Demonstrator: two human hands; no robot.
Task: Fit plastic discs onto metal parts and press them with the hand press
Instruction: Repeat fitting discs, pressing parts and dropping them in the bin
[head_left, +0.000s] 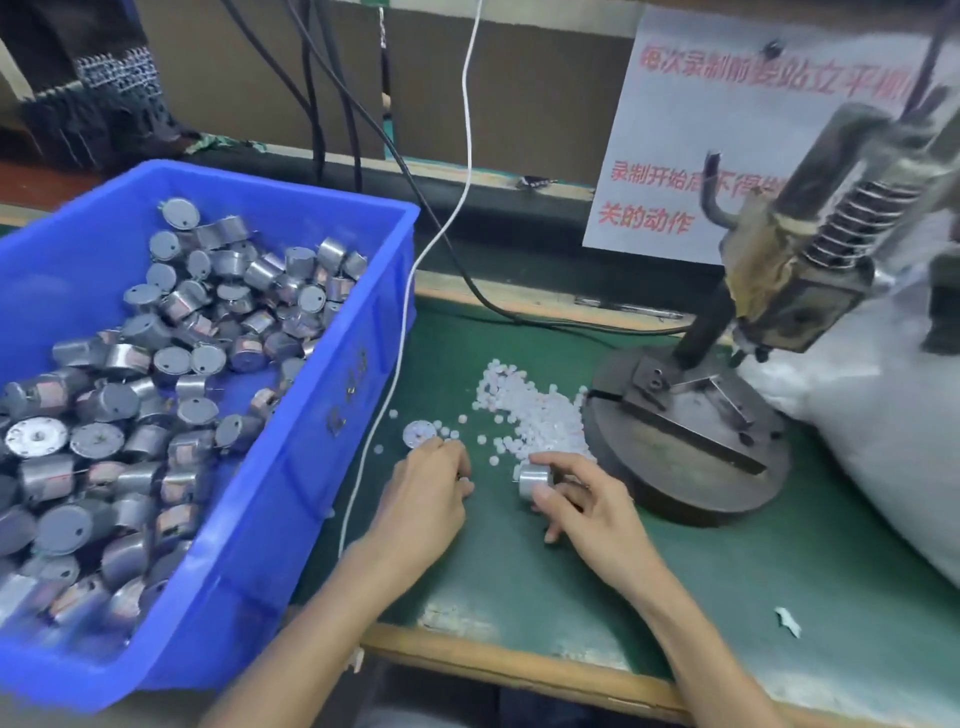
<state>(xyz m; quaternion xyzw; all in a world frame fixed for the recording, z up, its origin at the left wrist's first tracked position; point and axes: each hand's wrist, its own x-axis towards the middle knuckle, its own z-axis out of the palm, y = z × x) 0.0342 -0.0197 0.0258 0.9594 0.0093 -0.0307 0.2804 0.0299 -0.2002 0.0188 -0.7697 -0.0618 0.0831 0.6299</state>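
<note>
A heap of small white plastic discs (535, 410) lies on the green mat beside the round base of the hand press (685, 441). My right hand (587, 509) grips a round metal part (535, 480) lying on its side, just in front of the disc heap. My left hand (431, 493) rests on the mat with its fingertips on another metal part (420, 434) that shows its flat face upward; whether the fingers curl round it is hidden. The press head (800, 280) with its spring hangs above the base with nothing under it.
A blue crate (332, 374) full of several metal parts stands at the left. A white cable (400, 338) runs down the mat beside it. A large white plastic bag (872, 441) sits right of the press. A paper notice with red writing (727, 130) leans at the back.
</note>
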